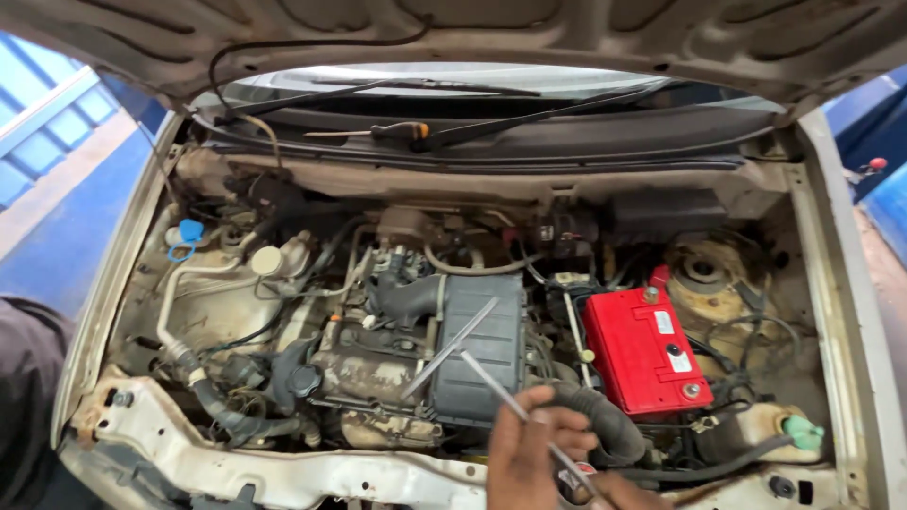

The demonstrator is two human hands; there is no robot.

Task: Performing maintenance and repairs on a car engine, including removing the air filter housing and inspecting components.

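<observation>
A car's hood stands open, and the person looks down at the motor. At the far left, a dark sleeve [26, 397] shows at the edge. Near it, a small blue cap [190, 230] sits on a white tank. More to the middle, a black round cap [304, 381] sits on the dirty motor. Next to it is a big black box [484, 349]. Far back, a screwdriver [378, 131] with an orange and black handle lies near the glass.

Near the bottom middle, one hand [531, 451] comes up over the front of the car. It is hard to tell which hand it is; it looks like the left one. Its grip is closed on a thin metal rod [510, 401]. The rod points up and left over the black box. Another thin metal rod [450, 348] lies across it there. Just right of the hand, a bit of another hand [624, 493] shows at the bottom edge. Its grip cannot be seen.

To the right sits a red battery [642, 351]. At the near right, a green cap [804, 432] tops a small tank.
</observation>
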